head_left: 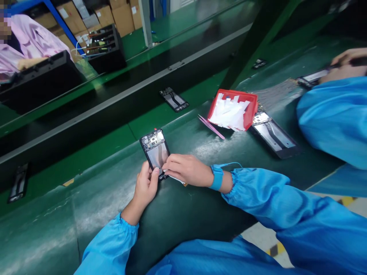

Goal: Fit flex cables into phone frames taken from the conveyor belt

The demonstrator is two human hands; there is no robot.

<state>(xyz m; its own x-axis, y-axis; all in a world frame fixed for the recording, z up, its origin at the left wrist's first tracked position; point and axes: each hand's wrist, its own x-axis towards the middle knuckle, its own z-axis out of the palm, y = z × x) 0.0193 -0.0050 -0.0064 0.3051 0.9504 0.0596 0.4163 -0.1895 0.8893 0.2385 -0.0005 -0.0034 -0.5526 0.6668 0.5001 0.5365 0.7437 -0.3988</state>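
An opened phone body, circuit side up, lies on the green workbench. My left hand grips its lower left edge, thumb on the frame. My right hand is closed at the phone's lower right corner, pinching a small white strip that pokes out under the fingers. A blue wrist strap sits on my right wrist. Both sleeves are bright blue.
A red tray of white strips, pink tweezers and another open phone lie to the right. A co-worker's blue sleeve is at far right. More phone frames ride the conveyor belt. A person in pink sits beyond, near black trays.
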